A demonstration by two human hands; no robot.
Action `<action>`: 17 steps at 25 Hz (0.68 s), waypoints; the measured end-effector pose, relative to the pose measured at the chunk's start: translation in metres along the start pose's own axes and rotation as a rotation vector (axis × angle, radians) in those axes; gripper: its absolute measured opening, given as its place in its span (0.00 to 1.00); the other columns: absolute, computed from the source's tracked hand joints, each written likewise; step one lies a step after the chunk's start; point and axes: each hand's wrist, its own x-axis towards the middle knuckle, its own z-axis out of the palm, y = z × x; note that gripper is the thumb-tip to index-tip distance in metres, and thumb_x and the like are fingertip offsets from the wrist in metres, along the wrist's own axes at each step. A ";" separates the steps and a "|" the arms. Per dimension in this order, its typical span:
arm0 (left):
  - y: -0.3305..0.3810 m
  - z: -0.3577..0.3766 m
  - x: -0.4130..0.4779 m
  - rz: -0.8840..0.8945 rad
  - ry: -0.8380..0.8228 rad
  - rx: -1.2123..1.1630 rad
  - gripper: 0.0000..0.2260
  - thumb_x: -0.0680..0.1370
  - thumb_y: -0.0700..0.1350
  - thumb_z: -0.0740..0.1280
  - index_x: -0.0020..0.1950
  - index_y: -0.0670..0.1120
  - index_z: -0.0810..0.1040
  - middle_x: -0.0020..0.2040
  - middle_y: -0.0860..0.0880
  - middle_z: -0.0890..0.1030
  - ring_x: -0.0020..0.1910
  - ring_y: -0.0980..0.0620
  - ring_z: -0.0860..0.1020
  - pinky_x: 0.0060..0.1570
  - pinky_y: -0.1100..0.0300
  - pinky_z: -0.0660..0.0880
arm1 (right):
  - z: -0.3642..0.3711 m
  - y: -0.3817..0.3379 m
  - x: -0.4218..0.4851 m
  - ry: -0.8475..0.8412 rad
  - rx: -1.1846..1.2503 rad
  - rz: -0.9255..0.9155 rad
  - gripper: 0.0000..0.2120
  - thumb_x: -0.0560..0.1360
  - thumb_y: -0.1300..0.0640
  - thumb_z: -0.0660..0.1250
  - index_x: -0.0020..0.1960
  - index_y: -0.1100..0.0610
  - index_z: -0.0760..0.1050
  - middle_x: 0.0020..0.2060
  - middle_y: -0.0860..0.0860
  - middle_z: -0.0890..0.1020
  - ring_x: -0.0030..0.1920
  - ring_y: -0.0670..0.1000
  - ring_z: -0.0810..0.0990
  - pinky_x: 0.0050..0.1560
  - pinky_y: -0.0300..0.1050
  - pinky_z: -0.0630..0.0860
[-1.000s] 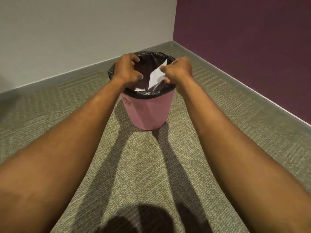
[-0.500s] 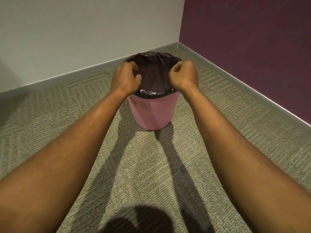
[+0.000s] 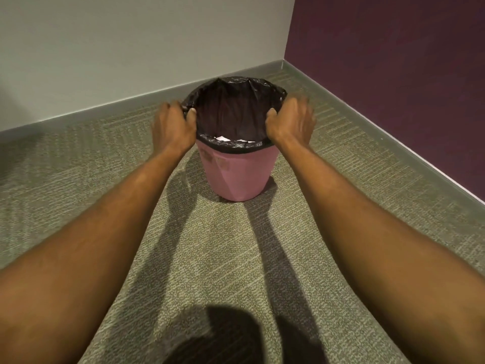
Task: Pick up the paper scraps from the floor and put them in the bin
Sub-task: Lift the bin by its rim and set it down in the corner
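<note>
**Head view (1 view supplied)**

1. The bin [image 3: 241, 177], pink and tapered, stands upright on the carpet [image 3: 210, 258], near the corner where the grey wall [image 3: 131, 48] meets the purple wall [image 3: 393, 74]. A black liner [image 3: 236, 111] is folded over its rim.

2. The left hand [image 3: 174, 124] is placed at the left side of the rim. Its thumb is hooked over the liner edge, so the liner is gripped there. The fingers outside the rim are blurred.

3. The right hand [image 3: 290, 122] is placed at the opposite side, with the thumb likewise hooked inside the edge and the liner gripped. Its fingers are also blurred.

4. The paper scraps [image 3: 223, 138] are located inside the bin, at the bottom of the liner, where 2 white patches are visible past the near rim. No scraps are seen on the visible carpet.

5. Judgement: the 2-sided hold is probably used to spread or seat the liner, so that the mouth is kept open. The deposit step appears complete for the area shown.
</note>
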 end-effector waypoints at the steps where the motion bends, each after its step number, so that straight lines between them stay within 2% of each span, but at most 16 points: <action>1: 0.004 0.000 0.003 -0.076 -0.005 -0.080 0.16 0.82 0.52 0.58 0.48 0.40 0.76 0.48 0.42 0.77 0.48 0.43 0.76 0.46 0.50 0.73 | 0.001 0.001 0.008 -0.009 -0.014 0.059 0.17 0.78 0.52 0.66 0.63 0.60 0.76 0.63 0.57 0.76 0.64 0.59 0.75 0.66 0.58 0.71; 3: 0.004 0.001 0.019 -0.289 -0.035 -0.275 0.17 0.83 0.51 0.57 0.40 0.42 0.73 0.37 0.46 0.73 0.37 0.47 0.73 0.36 0.55 0.68 | 0.001 0.005 0.026 -0.031 0.021 0.170 0.16 0.78 0.50 0.66 0.61 0.59 0.77 0.60 0.56 0.79 0.59 0.58 0.79 0.61 0.58 0.75; 5: 0.002 0.003 0.036 -0.438 -0.116 -0.437 0.19 0.83 0.52 0.56 0.47 0.38 0.76 0.40 0.46 0.78 0.38 0.49 0.76 0.36 0.56 0.72 | -0.002 0.009 0.041 -0.096 0.083 0.241 0.14 0.78 0.50 0.66 0.56 0.58 0.80 0.53 0.54 0.83 0.53 0.57 0.82 0.53 0.53 0.78; 7: 0.004 0.008 0.044 -0.484 -0.220 -0.525 0.19 0.83 0.52 0.56 0.55 0.38 0.78 0.48 0.43 0.82 0.43 0.47 0.82 0.40 0.54 0.81 | -0.006 0.015 0.053 -0.186 0.135 0.266 0.10 0.78 0.52 0.66 0.50 0.57 0.81 0.47 0.52 0.83 0.46 0.53 0.82 0.42 0.48 0.77; 9: 0.010 0.010 0.048 -0.493 -0.253 -0.565 0.14 0.83 0.49 0.58 0.50 0.41 0.79 0.47 0.44 0.82 0.42 0.48 0.82 0.36 0.56 0.82 | -0.007 0.023 0.062 -0.230 0.191 0.293 0.09 0.79 0.57 0.65 0.40 0.56 0.77 0.41 0.51 0.82 0.43 0.52 0.83 0.37 0.47 0.79; 10: 0.012 0.011 0.049 -0.505 -0.250 -0.554 0.12 0.83 0.47 0.59 0.46 0.42 0.78 0.45 0.45 0.82 0.40 0.50 0.82 0.32 0.59 0.81 | -0.007 0.026 0.066 -0.247 0.219 0.316 0.09 0.79 0.59 0.65 0.39 0.56 0.75 0.41 0.52 0.82 0.42 0.52 0.83 0.35 0.47 0.80; 11: 0.014 0.010 0.050 -0.526 -0.251 -0.541 0.11 0.82 0.47 0.60 0.44 0.44 0.77 0.45 0.45 0.82 0.39 0.50 0.82 0.32 0.60 0.80 | -0.007 0.030 0.068 -0.287 0.259 0.351 0.07 0.79 0.60 0.64 0.41 0.57 0.75 0.42 0.53 0.83 0.41 0.53 0.84 0.30 0.46 0.79; 13: 0.012 0.007 0.051 -0.572 -0.237 -0.527 0.08 0.80 0.46 0.63 0.44 0.44 0.76 0.47 0.44 0.83 0.39 0.48 0.82 0.36 0.57 0.77 | -0.008 0.032 0.066 -0.387 0.355 0.422 0.03 0.78 0.61 0.65 0.50 0.59 0.77 0.46 0.55 0.83 0.39 0.52 0.84 0.23 0.39 0.75; 15: 0.013 0.002 0.049 -0.631 -0.224 -0.541 0.08 0.78 0.45 0.66 0.52 0.42 0.78 0.48 0.43 0.83 0.41 0.47 0.83 0.39 0.51 0.77 | -0.016 0.032 0.064 -0.466 0.411 0.456 0.02 0.79 0.62 0.65 0.49 0.58 0.77 0.46 0.54 0.83 0.37 0.50 0.83 0.20 0.36 0.73; 17: 0.022 -0.009 0.044 -0.663 -0.233 -0.557 0.12 0.77 0.43 0.67 0.57 0.39 0.77 0.47 0.44 0.82 0.38 0.49 0.82 0.37 0.53 0.80 | -0.030 0.032 0.062 -0.517 0.398 0.455 0.04 0.78 0.63 0.66 0.44 0.58 0.76 0.45 0.54 0.83 0.36 0.49 0.82 0.20 0.35 0.73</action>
